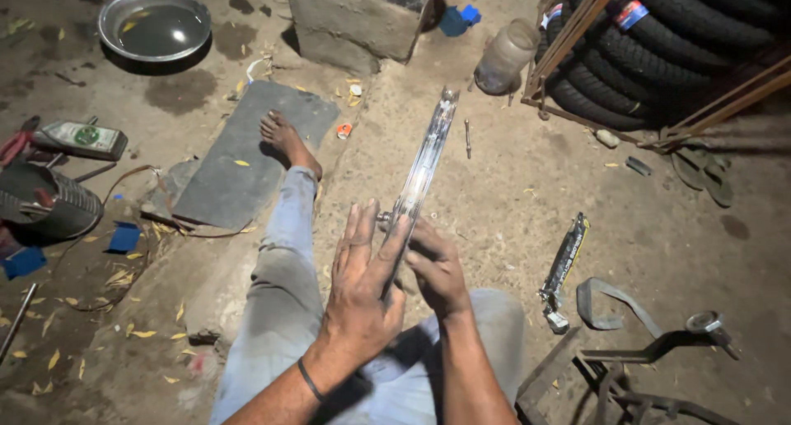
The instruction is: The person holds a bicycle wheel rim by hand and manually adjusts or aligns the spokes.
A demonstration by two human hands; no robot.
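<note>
I sit on the ground with a shiny metal wheel rim (426, 157) held on edge in front of me, running away from me toward the top of the view. My left hand (362, 285) lies flat against the rim's left side, fingers stretched and together. My right hand (437, 268) presses the rim's right side near its lower end, fingers curled over it. A small axle end (384, 217) sticks out beside my left fingertips. My left leg in grey trousers (284, 260) stretches forward, its bare foot (282, 137) resting on a dark slab.
A steel bowl of water (155, 23) stands at far left. Stacked tyres (659, 38) fill a metal rack at top right, with a plastic jar (504, 56) beside a concrete block (356, 17). A packaged part (563, 268), rubber strip (606, 301) and metal frame (643, 367) lie at right.
</note>
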